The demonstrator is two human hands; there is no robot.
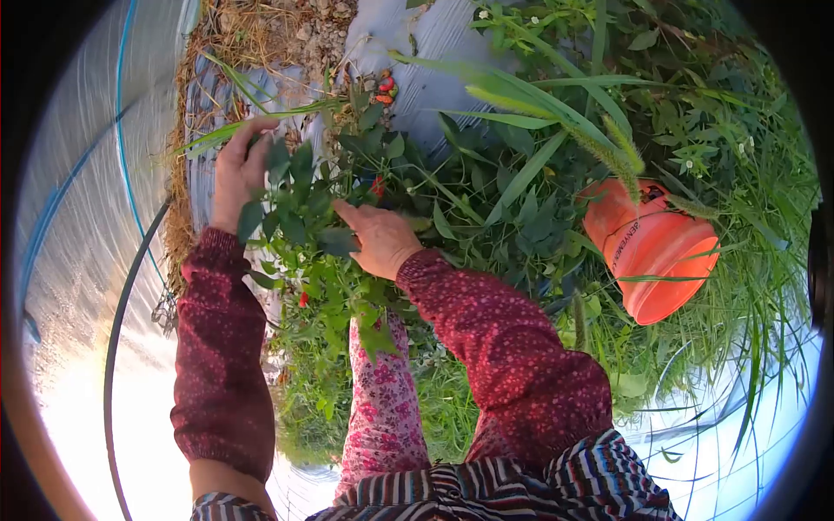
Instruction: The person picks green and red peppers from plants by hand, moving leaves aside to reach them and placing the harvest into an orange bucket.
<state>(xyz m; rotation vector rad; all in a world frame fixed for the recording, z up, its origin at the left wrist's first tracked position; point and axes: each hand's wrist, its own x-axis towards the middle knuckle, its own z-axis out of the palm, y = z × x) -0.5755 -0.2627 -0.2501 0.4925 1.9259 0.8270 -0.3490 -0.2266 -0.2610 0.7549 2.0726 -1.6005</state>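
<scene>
Grass (447, 391) borders leafy plants (294, 227); amid them, left hand (236, 172) half-curled, right hand (380, 239) pointing; both grips unclear.

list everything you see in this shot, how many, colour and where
leafy plants: uncountable, green, centre
fruits: several, red to orange, upper centre and among leaves
bucket: one, orange, tilted, right
grass seed heads: several, green, upper right
small flowers: several, white, upper right
ground sheet: grey, top centre
straw: uncountable, tan, upper left
blue lines: at least two, left
hose: one, black, left
left hand: one, bare, beside leaves
right hand: one, bare, among leaves
sleeves: two, dark red, spotted
trouser leg: one, pink floral, lower centre
top: one, striped, bottom edge
</scene>
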